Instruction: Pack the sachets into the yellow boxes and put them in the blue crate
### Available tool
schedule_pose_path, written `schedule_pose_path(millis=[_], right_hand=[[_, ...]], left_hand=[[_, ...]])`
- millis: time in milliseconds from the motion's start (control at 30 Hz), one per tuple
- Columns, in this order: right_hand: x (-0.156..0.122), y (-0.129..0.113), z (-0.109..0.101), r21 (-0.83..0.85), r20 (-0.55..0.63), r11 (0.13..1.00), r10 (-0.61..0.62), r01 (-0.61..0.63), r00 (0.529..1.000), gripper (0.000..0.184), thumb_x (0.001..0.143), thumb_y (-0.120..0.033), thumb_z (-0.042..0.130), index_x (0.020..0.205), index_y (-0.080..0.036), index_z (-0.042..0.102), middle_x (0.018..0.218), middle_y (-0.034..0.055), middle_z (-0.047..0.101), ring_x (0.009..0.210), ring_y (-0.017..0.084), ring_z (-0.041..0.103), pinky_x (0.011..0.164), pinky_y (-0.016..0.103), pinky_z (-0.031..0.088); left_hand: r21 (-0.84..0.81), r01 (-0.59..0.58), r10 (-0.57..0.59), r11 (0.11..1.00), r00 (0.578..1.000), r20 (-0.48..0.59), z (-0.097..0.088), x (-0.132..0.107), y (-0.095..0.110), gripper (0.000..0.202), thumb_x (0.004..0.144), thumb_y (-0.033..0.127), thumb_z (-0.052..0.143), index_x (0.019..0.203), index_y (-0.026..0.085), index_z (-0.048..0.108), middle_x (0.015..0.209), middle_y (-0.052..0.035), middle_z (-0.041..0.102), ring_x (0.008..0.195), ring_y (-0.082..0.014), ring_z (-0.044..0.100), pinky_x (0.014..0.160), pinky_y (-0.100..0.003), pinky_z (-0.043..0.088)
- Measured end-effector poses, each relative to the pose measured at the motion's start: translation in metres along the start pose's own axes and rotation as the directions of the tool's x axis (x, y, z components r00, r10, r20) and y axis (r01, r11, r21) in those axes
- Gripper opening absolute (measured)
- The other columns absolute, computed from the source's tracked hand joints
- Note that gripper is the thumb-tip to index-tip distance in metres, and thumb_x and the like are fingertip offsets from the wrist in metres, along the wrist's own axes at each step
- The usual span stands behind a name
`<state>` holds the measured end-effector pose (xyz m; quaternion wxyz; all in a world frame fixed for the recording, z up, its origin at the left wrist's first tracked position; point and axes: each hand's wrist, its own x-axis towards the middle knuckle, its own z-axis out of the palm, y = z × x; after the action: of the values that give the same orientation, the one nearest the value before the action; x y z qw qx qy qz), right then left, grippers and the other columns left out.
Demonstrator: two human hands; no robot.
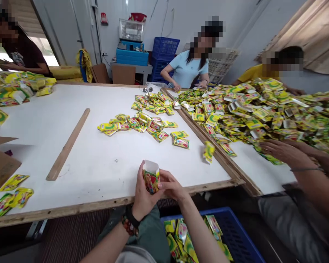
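Observation:
Both my hands hold one small yellow, green and red printed carton (151, 181) above the table's near edge. Its top flap stands up, showing a white inner side. My left hand (142, 199) is closed around its left side and underneath, with a dark band and beads at the wrist. From the right, my right hand (171, 185) pinches the carton, the thumb on its front. Past my hands, a loose heap of similar cartons (142, 122) lies on the white table (98, 164). Another carton (208, 152) is blurred near the wooden divider.
A wooden strip (68, 144) lies on the left, near a cardboard box (2, 170). Beyond the wooden divider (197, 133) is a large carton pile (252, 109), with a co-worker's hands (287, 153) beside it. Below me stands a blue basket (235, 226) of packets. Other people work around the table.

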<state>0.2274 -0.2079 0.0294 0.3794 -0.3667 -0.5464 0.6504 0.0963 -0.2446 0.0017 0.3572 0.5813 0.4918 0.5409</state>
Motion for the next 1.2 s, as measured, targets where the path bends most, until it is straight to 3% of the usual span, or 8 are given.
schedule_pose_path(millis=[100,333,400,500,633,733,1000,1200], right_hand=[[-0.025,0.009,0.027,0.281,-0.205,0.959,0.013,0.046,0.979,0.048,0.071,-0.054,0.067,0.101,-0.017,0.073,0.091,0.0101,0.075,0.084,0.027,0.069,0.077,0.039,0.053],[-0.027,0.006,0.044,0.245,-0.557,0.969,0.116,0.03,0.823,0.03,0.069,-0.046,0.071,0.078,-0.018,0.076,0.075,0.0035,0.075,0.072,0.023,0.067,0.071,0.034,0.054],[-0.03,0.0,0.044,0.171,-0.544,0.985,0.074,0.024,0.836,0.024,0.071,-0.04,0.07,0.081,-0.019,0.077,0.076,0.0025,0.076,0.073,0.022,0.068,0.072,0.033,0.054],[-0.039,-0.007,0.046,-0.082,-0.47,0.995,-0.088,0.056,0.878,0.026,0.079,-0.035,0.066,0.1,-0.023,0.076,0.099,0.0039,0.076,0.093,0.025,0.069,0.087,0.037,0.053],[-0.043,-0.007,0.047,-0.341,-0.513,0.939,-0.225,0.045,0.828,0.028,0.083,-0.032,0.063,0.107,-0.024,0.074,0.108,0.0043,0.074,0.097,0.027,0.07,0.089,0.04,0.054],[-0.039,-0.006,0.043,-0.331,-0.587,0.943,-0.18,-0.031,0.789,0.031,0.085,-0.034,0.06,0.11,-0.02,0.072,0.107,0.0045,0.074,0.092,0.027,0.071,0.081,0.04,0.057],[-0.04,-0.004,0.04,-0.535,-0.357,0.845,-0.216,-0.009,0.909,0.046,0.087,-0.033,0.059,0.13,-0.018,0.058,0.085,0.0033,0.077,0.053,0.015,0.064,0.055,0.027,0.055],[-0.059,-0.003,0.048,-0.681,-0.261,0.722,-0.397,0.123,0.88,0.038,0.094,-0.025,0.045,0.129,-0.022,0.06,0.085,0.0058,0.075,0.071,0.017,0.069,0.067,0.026,0.053]], left_hand=[[0.118,-0.042,0.034,0.992,0.997,0.062,-0.002,-0.006,-0.001,0.082,0.073,0.027,0.068,0.142,0.021,0.023,0.141,-0.0148,0.045,0.127,-0.0282,0.049,0.104,-0.043,0.043],[0.132,-0.286,0.264,0.949,0.95,0.167,-0.002,-0.012,-0.007,0.061,0.075,0.019,0.061,0.126,0.022,0.028,0.143,-0.0165,0.041,0.128,-0.0259,0.049,0.098,-0.041,0.047],[0.133,-0.315,0.286,0.94,0.937,0.198,-0.002,-0.01,-0.005,0.061,0.074,0.018,0.06,0.125,0.023,0.026,0.144,-0.0176,0.039,0.125,-0.0257,0.051,0.094,-0.04,0.049],[0.148,-0.18,0.14,0.973,0.959,0.246,-0.003,-0.007,0.001,0.071,0.075,0.022,0.061,0.132,0.019,0.02,0.134,-0.0184,0.049,0.105,-0.0247,0.063,0.08,-0.037,0.052],[0.242,-0.068,-0.021,0.968,0.937,0.348,-0.003,-0.002,0.006,0.05,0.074,0.029,0.062,0.117,0.019,0.038,0.092,-0.0052,0.062,0.074,-0.0215,0.064,0.063,-0.032,0.049],[0.29,-0.087,-0.02,0.953,0.938,0.346,-0.002,-0.001,0.006,0.049,0.071,0.031,0.063,0.112,0.02,0.038,0.088,-0.0034,0.06,0.075,-0.0227,0.062,0.061,-0.031,0.046],[0.258,-0.017,-0.065,0.966,0.949,0.308,-0.001,0.001,0.004,0.036,0.073,0.032,0.061,0.099,0.021,0.038,0.075,0.0012,0.053,0.06,-0.0168,0.053,0.052,-0.026,0.035],[0.141,-0.113,0.053,0.984,0.926,0.373,-0.005,-0.002,0.006,0.04,0.071,0.024,0.059,0.106,0.02,0.042,0.091,-0.0033,0.056,0.07,-0.0166,0.056,0.062,-0.029,0.044]])
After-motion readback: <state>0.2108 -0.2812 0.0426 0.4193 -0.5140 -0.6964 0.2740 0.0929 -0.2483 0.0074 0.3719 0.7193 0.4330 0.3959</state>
